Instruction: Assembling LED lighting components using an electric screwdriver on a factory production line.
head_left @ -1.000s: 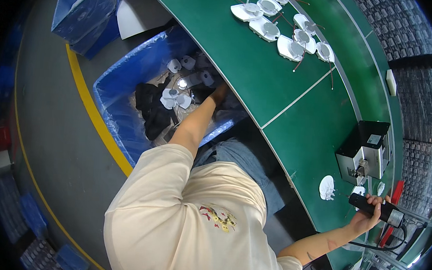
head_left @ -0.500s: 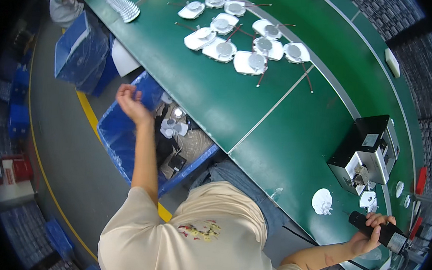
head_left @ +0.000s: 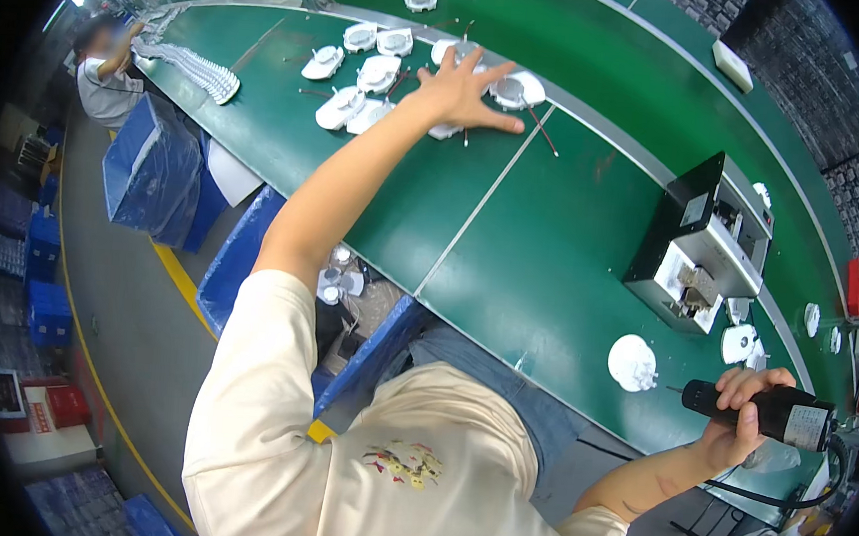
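My left hand (head_left: 458, 96), fingers spread wide, is over the cluster of white disc-like parts on the green table. It covers some of them, and I cannot tell whether it touches any. Near it lie a white part with a grey round centre (head_left: 519, 91) and another white part (head_left: 341, 108), with thin dark red wires among the group. My right hand (head_left: 735, 429) is wrapped round a black electric screwdriver (head_left: 790, 415), held about level with its thin bit pointing left. Left of the bit lies a white round plate (head_left: 630, 362) with small pegs.
A black and silver box-shaped machine (head_left: 704, 257) stands on the right of the green table (head_left: 521, 245). Beside my left arm is a blue bin (head_left: 390, 340) holding loose parts. Further left are a lined blue bin (head_left: 138, 168), a row of nested white pieces (head_left: 199, 71) and a seated person (head_left: 109, 81).
My left hand has swung from above the blue bin up and right to the white parts, its fingers spreading. My right hand still grips the screwdriver. The whole view has shifted.
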Demonstrator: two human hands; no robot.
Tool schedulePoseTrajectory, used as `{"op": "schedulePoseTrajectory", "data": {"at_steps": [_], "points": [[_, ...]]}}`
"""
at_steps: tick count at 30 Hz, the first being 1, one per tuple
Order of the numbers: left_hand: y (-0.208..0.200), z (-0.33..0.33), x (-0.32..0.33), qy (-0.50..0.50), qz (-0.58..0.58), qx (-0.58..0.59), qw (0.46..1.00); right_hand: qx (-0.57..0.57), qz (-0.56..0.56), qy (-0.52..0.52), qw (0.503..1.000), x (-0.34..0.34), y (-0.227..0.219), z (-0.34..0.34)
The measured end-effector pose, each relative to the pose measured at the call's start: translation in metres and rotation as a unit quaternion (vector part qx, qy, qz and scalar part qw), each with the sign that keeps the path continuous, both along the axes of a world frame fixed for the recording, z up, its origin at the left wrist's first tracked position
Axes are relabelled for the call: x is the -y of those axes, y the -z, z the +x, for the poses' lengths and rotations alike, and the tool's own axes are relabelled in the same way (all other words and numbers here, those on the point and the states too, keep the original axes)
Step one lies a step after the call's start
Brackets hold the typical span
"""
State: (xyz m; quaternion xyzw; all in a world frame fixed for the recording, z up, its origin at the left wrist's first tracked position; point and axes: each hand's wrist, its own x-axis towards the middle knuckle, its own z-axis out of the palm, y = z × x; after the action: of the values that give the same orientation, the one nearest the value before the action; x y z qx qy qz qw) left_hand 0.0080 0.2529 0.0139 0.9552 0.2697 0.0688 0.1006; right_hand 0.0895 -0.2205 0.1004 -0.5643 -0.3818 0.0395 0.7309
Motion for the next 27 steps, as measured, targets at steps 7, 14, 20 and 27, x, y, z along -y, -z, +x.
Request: {"op": "schedulePoseTrajectory", "data": {"at_steps": [7,14,20,27], "points": [[0.006,0.002,0.038,0.066,0.067,0.079,0.992,-0.005,0.018,-0.022,1.000,0.004,0.002,-0.002],[-0.001,-0.019,0.064,0.085,0.019,0.136,0.987,-0.004,0.006,-0.022,1.000,0.010,-0.001,-0.007],[0.005,-0.041,0.067,0.099,-0.065,0.310,0.943,-0.012,0.029,-0.009,0.999,0.011,0.000,-0.009],[-0.005,-0.033,0.044,-0.010,-0.233,0.526,0.818,-0.031,0.023,0.001,0.999,0.005,0.000,-0.010]]}}
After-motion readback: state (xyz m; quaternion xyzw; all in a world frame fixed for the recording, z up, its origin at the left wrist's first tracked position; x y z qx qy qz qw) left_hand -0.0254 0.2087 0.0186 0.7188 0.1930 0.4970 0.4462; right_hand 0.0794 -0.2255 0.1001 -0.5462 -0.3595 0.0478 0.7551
